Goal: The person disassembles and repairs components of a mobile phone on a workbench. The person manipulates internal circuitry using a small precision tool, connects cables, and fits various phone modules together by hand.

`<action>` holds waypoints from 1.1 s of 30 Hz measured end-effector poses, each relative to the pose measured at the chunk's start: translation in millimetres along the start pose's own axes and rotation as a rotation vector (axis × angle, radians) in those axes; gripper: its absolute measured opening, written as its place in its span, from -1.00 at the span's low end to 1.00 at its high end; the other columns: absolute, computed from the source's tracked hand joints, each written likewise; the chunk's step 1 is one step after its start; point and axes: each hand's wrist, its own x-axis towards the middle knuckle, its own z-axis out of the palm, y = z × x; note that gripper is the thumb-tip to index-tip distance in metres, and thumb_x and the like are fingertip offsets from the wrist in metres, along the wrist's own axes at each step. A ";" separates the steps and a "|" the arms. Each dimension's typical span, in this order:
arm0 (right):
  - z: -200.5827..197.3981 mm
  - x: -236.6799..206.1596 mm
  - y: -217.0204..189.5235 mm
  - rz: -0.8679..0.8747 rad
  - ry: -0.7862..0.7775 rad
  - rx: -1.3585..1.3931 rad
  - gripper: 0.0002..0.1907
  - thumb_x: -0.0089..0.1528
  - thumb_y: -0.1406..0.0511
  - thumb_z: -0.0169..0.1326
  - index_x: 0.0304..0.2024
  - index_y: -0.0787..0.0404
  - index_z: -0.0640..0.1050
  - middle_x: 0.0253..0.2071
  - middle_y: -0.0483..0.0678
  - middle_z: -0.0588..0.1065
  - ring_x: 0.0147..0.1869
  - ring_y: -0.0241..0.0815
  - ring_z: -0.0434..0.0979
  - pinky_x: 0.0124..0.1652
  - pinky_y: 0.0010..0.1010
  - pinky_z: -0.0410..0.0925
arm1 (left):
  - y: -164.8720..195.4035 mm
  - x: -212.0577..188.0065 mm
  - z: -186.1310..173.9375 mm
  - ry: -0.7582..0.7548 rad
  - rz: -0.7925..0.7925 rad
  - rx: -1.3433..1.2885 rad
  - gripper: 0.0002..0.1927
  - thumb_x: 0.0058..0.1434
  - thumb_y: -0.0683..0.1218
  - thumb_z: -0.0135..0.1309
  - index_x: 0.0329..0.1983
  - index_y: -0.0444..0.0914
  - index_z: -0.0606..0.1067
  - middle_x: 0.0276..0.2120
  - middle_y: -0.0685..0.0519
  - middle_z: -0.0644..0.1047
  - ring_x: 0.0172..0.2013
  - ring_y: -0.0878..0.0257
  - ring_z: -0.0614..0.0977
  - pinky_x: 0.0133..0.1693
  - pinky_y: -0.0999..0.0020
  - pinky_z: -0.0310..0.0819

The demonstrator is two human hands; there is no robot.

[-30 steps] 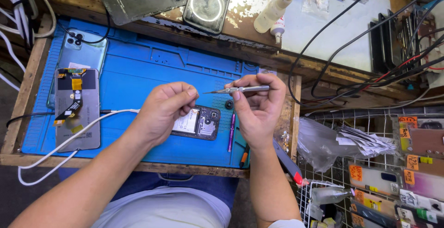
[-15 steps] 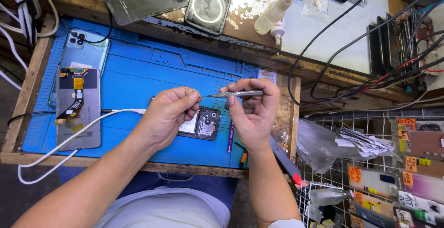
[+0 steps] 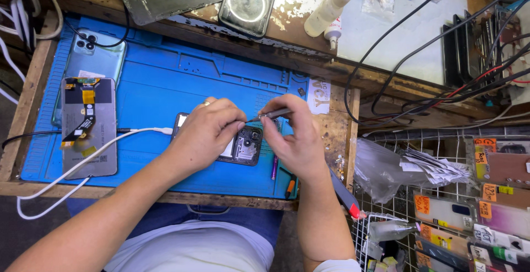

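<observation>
Single view only, from a head-worn camera. It looks steeply down, almost overhead, onto the blue silicone work mat [image 3: 165,84] on the worn wooden tabletop [image 3: 337,134]. Range is close, within arm's reach: forearms enter from the bottom edge, lap visible below. No second view overlaps.

Bright and evenly lit from overhead. Soft, short shadows under both hands on the blue silicone work mat [image 3: 165,84]. Pale glare on the glossy black phone back with the ring coil [image 3: 248,1]. Sharp at centre; slightly soft and bowed toward the edges, notably at the wooden bench rim [image 3: 22,112].
</observation>
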 end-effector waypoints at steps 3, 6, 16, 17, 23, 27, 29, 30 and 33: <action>2.3 4.9 -1.8 0.006 -0.066 -0.099 -0.65 0.25 0.51 0.19 0.04 0.32 0.41 -0.15 0.03 0.56 -0.08 -0.17 0.66 -0.09 -0.40 0.52 | 1.2 -2.8 2.6 -0.032 0.012 0.168 -0.86 0.17 -0.16 0.13 -0.22 -0.20 0.64 -0.26 0.03 0.55 -0.15 0.01 0.53 -0.13 0.08 0.34; 4.7 6.3 -3.7 -0.009 -0.116 -0.173 -0.68 0.24 0.49 0.20 0.01 0.29 0.42 -0.16 0.03 0.57 -0.09 -0.12 0.67 -0.11 -0.38 0.51 | -0.1 -6.7 5.2 -0.050 0.042 0.260 -0.76 0.10 -0.22 0.11 -0.18 -0.20 0.65 -0.21 0.03 0.55 -0.13 0.02 0.53 -0.13 0.06 0.34; 5.8 5.4 -0.9 0.020 -0.166 -0.203 -0.66 0.23 0.47 0.20 0.02 0.29 0.41 -0.16 0.04 0.57 -0.10 -0.09 0.68 -0.14 -0.37 0.51 | 0.0 -11.3 6.9 -0.069 0.071 0.312 -0.70 0.07 -0.24 0.08 -0.12 -0.21 0.64 -0.20 0.02 0.56 -0.11 0.03 0.53 -0.11 0.07 0.32; 5.0 6.0 -0.5 0.018 -0.172 -0.209 -0.66 0.23 0.47 0.21 0.02 0.29 0.41 -0.16 0.04 0.57 -0.09 -0.09 0.67 -0.14 -0.36 0.50 | 0.6 -10.6 6.8 -0.076 0.065 0.312 -0.70 0.07 -0.24 0.08 -0.12 -0.20 0.65 -0.21 0.02 0.56 -0.12 0.03 0.53 -0.12 0.07 0.32; -4.0 14.0 -14.1 -0.099 -0.273 -0.218 -0.81 0.26 0.44 0.17 -0.08 0.27 0.48 -0.13 0.07 0.55 -0.04 0.03 0.63 -0.07 -0.28 0.48 | 8.8 -13.0 -0.9 -0.090 0.064 0.317 -0.71 0.19 -0.14 0.15 -0.01 -0.26 0.57 -0.13 -0.02 0.55 -0.02 0.01 0.52 0.00 0.07 0.31; -6.6 24.3 -35.4 0.038 -0.479 -0.600 -0.83 0.32 0.27 0.18 -0.23 0.22 0.48 -0.22 0.04 0.54 -0.13 0.08 0.60 -0.19 -0.17 0.43 | 11.5 -21.9 -18.8 -0.134 0.160 0.380 -0.39 -0.10 0.00 0.31 0.04 -0.30 0.48 -0.02 -0.05 0.52 0.10 -0.02 0.47 0.07 0.01 0.24; -1.3 36.0 -40.3 0.257 -0.678 -1.003 -0.64 0.43 0.05 0.13 -0.33 0.12 0.44 -0.30 0.00 0.54 -0.19 0.04 0.60 -0.21 -0.13 0.41 | 9.6 -20.0 -25.1 -0.226 0.122 0.382 -0.32 -0.12 0.02 0.36 0.08 -0.29 0.46 0.03 -0.04 0.50 0.13 0.01 0.46 0.10 0.01 0.22; -5.2 40.4 -42.8 0.096 -0.601 -0.868 -0.70 0.33 0.13 0.16 -0.33 0.17 0.43 -0.29 0.03 0.52 -0.20 0.08 0.58 -0.24 -0.12 0.40 | 9.9 -20.5 -26.1 -0.225 0.128 0.387 -0.32 -0.12 0.02 0.36 0.08 -0.30 0.46 0.02 -0.04 0.51 0.13 0.02 0.46 0.11 0.01 0.23; -9.9 46.7 -46.9 -0.167 -0.475 -0.635 -0.76 0.16 0.30 0.21 -0.33 0.26 0.40 -0.29 0.09 0.46 -0.24 0.15 0.54 -0.31 -0.10 0.39 | 9.0 -18.9 -27.7 -0.238 0.165 0.411 -0.31 -0.12 0.03 0.35 0.09 -0.30 0.46 0.02 -0.04 0.51 0.13 0.03 0.46 0.12 -0.02 0.23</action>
